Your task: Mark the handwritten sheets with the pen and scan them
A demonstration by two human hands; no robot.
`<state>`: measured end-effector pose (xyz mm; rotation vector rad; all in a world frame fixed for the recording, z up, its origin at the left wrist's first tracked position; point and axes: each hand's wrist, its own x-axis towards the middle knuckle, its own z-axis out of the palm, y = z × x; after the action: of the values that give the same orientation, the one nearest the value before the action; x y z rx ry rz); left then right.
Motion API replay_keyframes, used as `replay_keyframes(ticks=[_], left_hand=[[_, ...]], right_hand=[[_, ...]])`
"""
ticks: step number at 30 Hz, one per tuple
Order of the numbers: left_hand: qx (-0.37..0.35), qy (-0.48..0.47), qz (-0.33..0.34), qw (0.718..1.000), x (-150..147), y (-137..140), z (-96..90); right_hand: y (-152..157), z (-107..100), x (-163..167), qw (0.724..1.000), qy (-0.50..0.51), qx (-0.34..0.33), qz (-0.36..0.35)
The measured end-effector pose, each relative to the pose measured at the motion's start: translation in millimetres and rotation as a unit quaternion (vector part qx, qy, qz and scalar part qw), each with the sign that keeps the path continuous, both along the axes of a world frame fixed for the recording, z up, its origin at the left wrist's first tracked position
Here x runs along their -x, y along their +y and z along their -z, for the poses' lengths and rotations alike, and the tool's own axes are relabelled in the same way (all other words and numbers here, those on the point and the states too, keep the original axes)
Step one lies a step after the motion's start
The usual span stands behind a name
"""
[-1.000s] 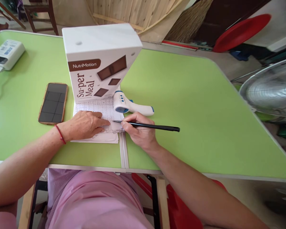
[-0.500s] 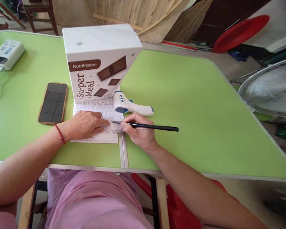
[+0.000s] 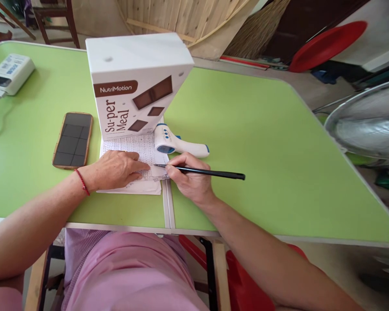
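A black pen (image 3: 210, 172) is pinched in my right hand (image 3: 192, 179), its tip at the right part of a handwritten sheet of paper (image 3: 142, 147). Flat on that paper rests my left hand (image 3: 118, 169), fingers stretched toward the pen tip; a red cord circles the wrist. Behind the hands a white NutriMotion box (image 3: 139, 56) stands upright on the paper's far edge. A white and blue infrared thermometer (image 3: 181, 144) lies just beyond my right hand, partly over the paper. To the left of my left hand is a smartphone (image 3: 73, 140) in a brown-edged case.
The green table (image 3: 278, 164) has a metal seam (image 3: 167, 203) near my right hand. At the far left sits a white power bank (image 3: 11, 73) with a cable. A fan (image 3: 369, 121) stands off the table's right side, and a red round object (image 3: 330, 45) lies behind.
The pen and my right hand have shifted very slightly to the right. My left hand stays in place on the paper.
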<state>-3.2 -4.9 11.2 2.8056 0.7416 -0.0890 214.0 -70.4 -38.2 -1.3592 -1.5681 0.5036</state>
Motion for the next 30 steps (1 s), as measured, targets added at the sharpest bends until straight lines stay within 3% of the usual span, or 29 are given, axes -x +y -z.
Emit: replay_keyframes(ticks=[7, 13, 30], left_hand=[[-0.009, -0.021, 0.010, 1.000, 1.9, 0.8, 2.6], [-0.006, -0.017, 0.005, 1.000, 1.2, 0.8, 2.0], [-0.011, -0.027, 0.009, 1.000, 1.7, 1.9, 3.7]], right_hand=[[-0.2, 2.4, -1.9, 1.000, 0.000, -0.023, -0.013], [1.0, 4.5, -1.5, 0.998, 0.007, -0.052, 0.030], [1.5, 5.9, -3.0, 0.999, -0.010, -0.042, 0.013]])
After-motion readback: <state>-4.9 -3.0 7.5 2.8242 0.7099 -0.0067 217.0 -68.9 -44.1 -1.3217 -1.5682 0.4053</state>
